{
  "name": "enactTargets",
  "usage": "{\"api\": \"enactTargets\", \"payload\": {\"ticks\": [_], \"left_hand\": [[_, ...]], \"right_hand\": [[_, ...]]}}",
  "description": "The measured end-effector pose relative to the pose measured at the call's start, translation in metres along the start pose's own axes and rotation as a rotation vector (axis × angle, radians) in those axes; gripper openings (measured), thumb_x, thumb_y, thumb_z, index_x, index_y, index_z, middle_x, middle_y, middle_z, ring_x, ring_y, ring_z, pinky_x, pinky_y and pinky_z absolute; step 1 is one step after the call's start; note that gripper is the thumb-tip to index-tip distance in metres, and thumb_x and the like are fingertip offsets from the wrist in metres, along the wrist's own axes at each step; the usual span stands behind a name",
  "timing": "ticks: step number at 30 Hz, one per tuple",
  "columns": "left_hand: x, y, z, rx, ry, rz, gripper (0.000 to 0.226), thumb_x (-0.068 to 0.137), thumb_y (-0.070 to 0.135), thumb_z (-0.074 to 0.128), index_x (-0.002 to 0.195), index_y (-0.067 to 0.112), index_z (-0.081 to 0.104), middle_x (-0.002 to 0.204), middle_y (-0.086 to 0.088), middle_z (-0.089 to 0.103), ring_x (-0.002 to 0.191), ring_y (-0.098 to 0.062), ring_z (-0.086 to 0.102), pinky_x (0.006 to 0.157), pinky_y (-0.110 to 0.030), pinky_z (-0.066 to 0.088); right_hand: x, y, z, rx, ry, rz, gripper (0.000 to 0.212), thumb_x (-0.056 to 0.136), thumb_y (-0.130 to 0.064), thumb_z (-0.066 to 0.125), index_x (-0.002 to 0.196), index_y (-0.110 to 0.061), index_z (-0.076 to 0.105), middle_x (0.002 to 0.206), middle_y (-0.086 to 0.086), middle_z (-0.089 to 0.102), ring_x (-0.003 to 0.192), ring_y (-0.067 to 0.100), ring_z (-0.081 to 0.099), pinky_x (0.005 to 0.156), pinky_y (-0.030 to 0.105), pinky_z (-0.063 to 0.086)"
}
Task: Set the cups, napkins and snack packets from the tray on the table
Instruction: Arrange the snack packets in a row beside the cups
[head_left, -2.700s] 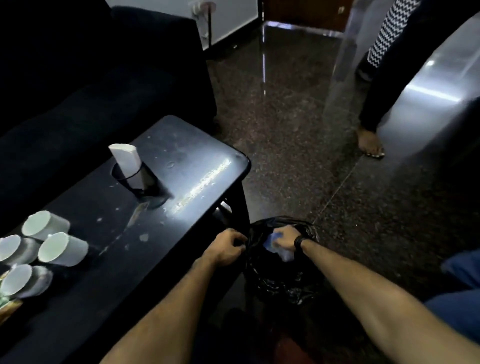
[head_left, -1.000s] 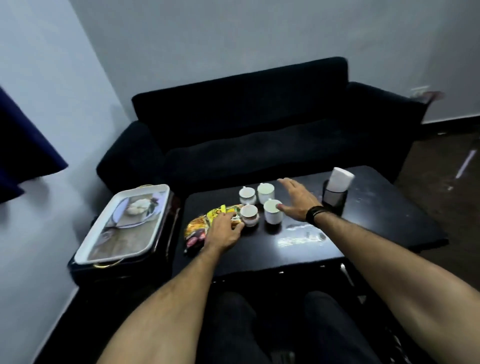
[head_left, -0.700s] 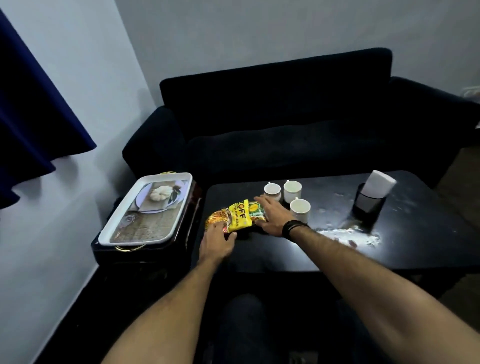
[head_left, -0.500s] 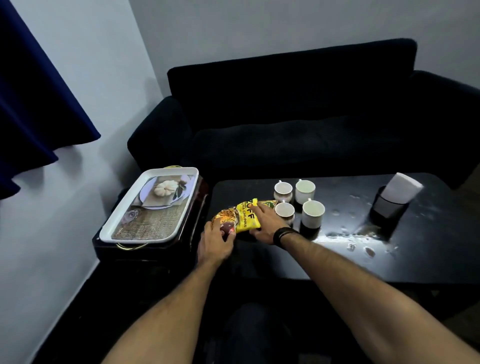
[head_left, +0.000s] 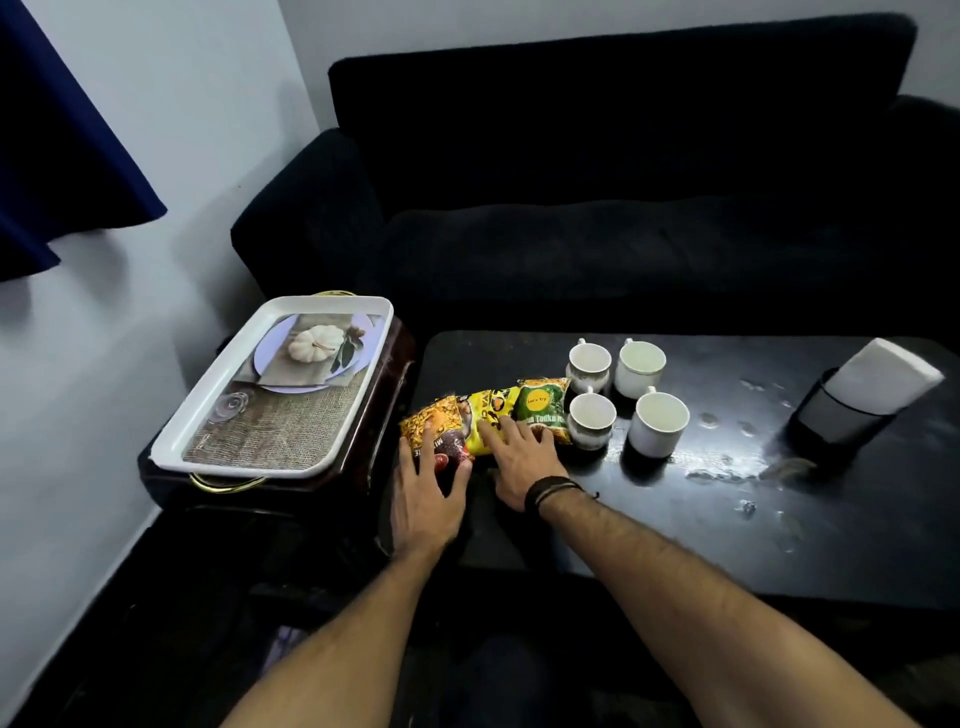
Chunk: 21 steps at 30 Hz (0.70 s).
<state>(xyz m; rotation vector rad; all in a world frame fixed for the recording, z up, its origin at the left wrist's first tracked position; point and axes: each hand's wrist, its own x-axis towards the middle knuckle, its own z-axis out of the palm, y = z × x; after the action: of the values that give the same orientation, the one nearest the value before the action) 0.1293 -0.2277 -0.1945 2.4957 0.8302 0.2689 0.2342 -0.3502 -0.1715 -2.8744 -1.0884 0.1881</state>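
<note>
Both hands (head_left: 423, 499) (head_left: 519, 457) still rest flat, grip open, on snack packets (head_left: 488, 421), seemingly unmoved.

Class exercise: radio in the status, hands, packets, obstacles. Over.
Left hand and right hand flat on snack packets. Cups beside them. Tray holds nothing.

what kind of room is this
Probably a living room or a small lounge: a dark sofa stands behind a low black coffee table, which holds teacups and snack packets.
</note>
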Motion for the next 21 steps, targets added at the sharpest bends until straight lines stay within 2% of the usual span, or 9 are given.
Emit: {"api": "enactTargets", "payload": {"ticks": [2,5,7,10,13,15,18,19,21], "left_hand": [[-0.006,-0.006,0.007,0.053,0.068,0.019,0.084,0.088,0.069,0.039,0.154,0.043,-0.005,0.164,-0.011,0.012,0.142,-0.034,0.035,0.107,-0.045,0.043],[-0.005,-0.004,0.009,0.108,0.122,0.016,0.086,0.089,0.067,0.04,0.155,0.037,-0.006,0.163,-0.014,0.015,0.137,-0.033,0.043,0.105,-0.042,0.045],[-0.004,-0.004,0.009,0.128,0.131,0.007,0.085,0.092,0.062,0.043,0.156,0.036,-0.007,0.163,-0.015,0.016,0.135,-0.033,0.045,0.104,-0.041,0.047],[-0.004,-0.004,0.01,0.133,0.137,0.006,0.081,0.094,0.054,0.043,0.156,0.034,-0.006,0.162,-0.016,0.018,0.133,-0.033,0.047,0.104,-0.042,0.047],[-0.004,-0.003,0.009,0.115,0.134,-0.003,0.077,0.094,0.06,0.034,0.157,0.032,-0.001,0.162,-0.016,0.02,0.132,-0.033,0.048,0.104,-0.042,0.047],[-0.003,-0.003,0.007,0.094,0.126,-0.007,0.077,0.092,0.064,0.029,0.157,0.032,0.002,0.162,-0.015,0.021,0.134,-0.034,0.046,0.105,-0.043,0.044],[-0.004,-0.003,0.005,0.035,0.118,-0.008,0.077,0.091,0.068,0.028,0.157,0.035,0.006,0.161,-0.014,0.022,0.134,-0.036,0.045,0.105,-0.045,0.042],[-0.004,-0.003,0.004,0.016,0.119,-0.013,0.078,0.09,0.07,0.029,0.156,0.036,0.007,0.161,-0.013,0.023,0.134,-0.036,0.045,0.105,-0.045,0.042],[-0.002,-0.003,0.002,-0.002,0.114,-0.024,0.081,0.087,0.075,0.029,0.156,0.038,0.008,0.162,-0.011,0.024,0.135,-0.036,0.044,0.105,-0.045,0.043]], "right_hand": [[0.004,0.001,0.001,-0.021,0.068,-0.031,0.078,0.091,-0.031,0.055,0.153,-0.03,0.008,0.148,0.016,0.03,0.132,0.036,0.037,0.107,0.049,0.034],[0.009,-0.002,-0.002,-0.03,0.103,-0.059,0.08,0.09,-0.018,0.056,0.154,-0.029,0.009,0.151,0.021,0.027,0.132,0.039,0.037,0.107,0.047,0.036],[0.01,-0.005,-0.003,-0.032,0.13,-0.116,0.077,0.086,-0.008,0.055,0.152,-0.022,0.018,0.146,0.021,0.03,0.126,0.038,0.041,0.105,0.044,0.04],[0.006,-0.007,-0.007,-0.039,0.2,-0.21,0.064,0.085,-0.003,0.052,0.145,-0.009,0.035,0.139,0.022,0.039,0.118,0.037,0.045,0.103,0.043,0.043],[-0.002,-0.012,-0.006,0.019,0.289,-0.275,0.038,0.085,-0.008,0.052,0.123,-0.003,0.058,0.116,0.015,0.054,0.103,0.032,0.051,0.092,0.042,0.049],[-0.011,-0.017,-0.003,0.105,0.272,-0.284,0.024,0.088,-0.016,0.051,0.105,-0.005,0.064,0.104,0.012,0.056,0.095,0.031,0.053,0.083,0.043,0.05],[-0.025,-0.017,-0.002,0.27,0.223,-0.3,0.026,0.087,-0.033,0.053,0.093,-0.012,0.065,0.09,0.006,0.057,0.083,0.025,0.054,0.07,0.041,0.051],[-0.027,-0.014,-0.003,0.302,0.258,-0.315,0.027,0.087,-0.037,0.053,0.09,-0.014,0.067,0.084,0.003,0.058,0.079,0.021,0.053,0.067,0.038,0.05],[-0.028,-0.004,-0.007,0.343,0.45,-0.263,0.025,0.087,-0.033,0.052,0.088,-0.016,0.07,0.082,0.0,0.061,0.077,0.017,0.055,0.066,0.033,0.051]]}}
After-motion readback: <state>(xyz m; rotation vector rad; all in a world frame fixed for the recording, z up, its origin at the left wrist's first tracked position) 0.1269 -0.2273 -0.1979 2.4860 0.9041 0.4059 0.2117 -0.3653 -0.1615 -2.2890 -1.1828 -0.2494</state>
